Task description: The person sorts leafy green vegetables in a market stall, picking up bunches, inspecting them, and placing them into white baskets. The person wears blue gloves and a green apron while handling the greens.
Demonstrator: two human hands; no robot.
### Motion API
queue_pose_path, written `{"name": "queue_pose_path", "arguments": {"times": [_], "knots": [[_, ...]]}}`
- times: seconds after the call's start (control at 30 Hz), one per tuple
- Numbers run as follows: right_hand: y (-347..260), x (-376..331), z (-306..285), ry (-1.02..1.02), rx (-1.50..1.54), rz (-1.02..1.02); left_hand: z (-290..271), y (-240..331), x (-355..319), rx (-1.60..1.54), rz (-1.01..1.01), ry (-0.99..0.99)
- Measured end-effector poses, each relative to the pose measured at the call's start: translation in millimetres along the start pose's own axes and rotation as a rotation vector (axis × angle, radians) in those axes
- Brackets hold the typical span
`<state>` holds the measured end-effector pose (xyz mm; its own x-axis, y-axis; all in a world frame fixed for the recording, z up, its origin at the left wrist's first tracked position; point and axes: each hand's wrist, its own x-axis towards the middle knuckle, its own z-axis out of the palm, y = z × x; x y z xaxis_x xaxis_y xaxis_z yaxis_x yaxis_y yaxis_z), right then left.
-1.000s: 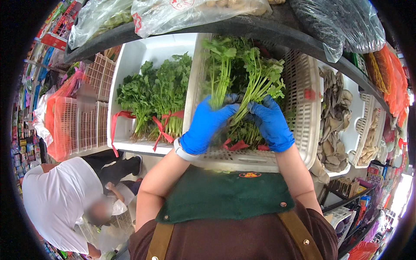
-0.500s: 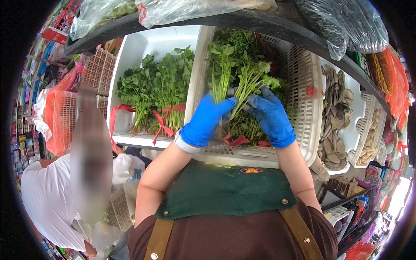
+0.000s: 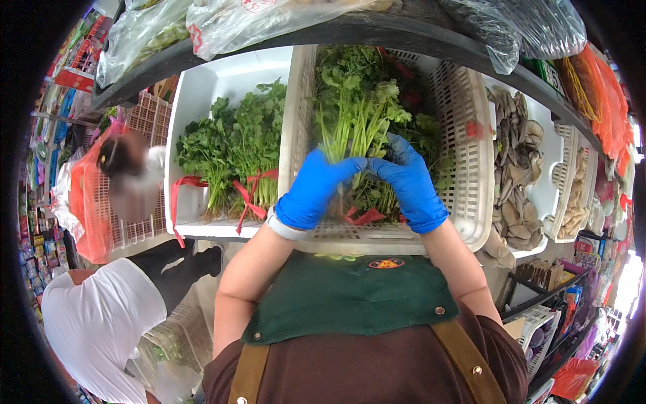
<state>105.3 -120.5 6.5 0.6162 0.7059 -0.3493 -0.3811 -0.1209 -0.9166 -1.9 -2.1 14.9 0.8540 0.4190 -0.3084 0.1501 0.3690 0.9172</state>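
A bunch of leafy greens (image 3: 360, 111) with long pale-green stalks is between my two blue-gloved hands, over a perforated white crate (image 3: 297, 128). My left hand (image 3: 317, 188) is closed round the lower stalks from the left. On the right side of the bunch my right hand (image 3: 409, 183) has its fingers bent against the stalks, its thumb meeting the left thumb. The fingertips are partly hidden by the greens. Beneath both hands, more green herbs (image 3: 377, 198) lie in the crate, with a red tie (image 3: 363, 216) among them.
A white foam box (image 3: 232, 67) at the left holds rooted herb bundles with red ties. Grey mushrooms (image 3: 517, 161) fill a box to the right. A dark shelf edge (image 3: 377, 34) crosses above, bearing plastic bags. A person in a white shirt (image 3: 101, 316) bends at the lower left.
My right hand has drawn in toward the left, and the two spread clusters of stalks now stand together. At the left, the person in white has shifted, with dark trousers now in view.
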Motion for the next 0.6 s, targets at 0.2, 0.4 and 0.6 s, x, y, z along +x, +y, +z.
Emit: {"name": "queue_pose_path", "arguments": {"times": [0.2,0.4,0.6], "knots": [[5,-3,-5,-0.062,0.181,0.044,-2,-11,4,-0.051,0.007,0.039],[4,-6,-5,-0.069,0.255,-0.002,-7,-9,4,-0.097,0.006,0.096],[6,-9,-9,-0.111,0.317,0.012,-11,-11,7,-0.177,-0.003,0.135]]}}
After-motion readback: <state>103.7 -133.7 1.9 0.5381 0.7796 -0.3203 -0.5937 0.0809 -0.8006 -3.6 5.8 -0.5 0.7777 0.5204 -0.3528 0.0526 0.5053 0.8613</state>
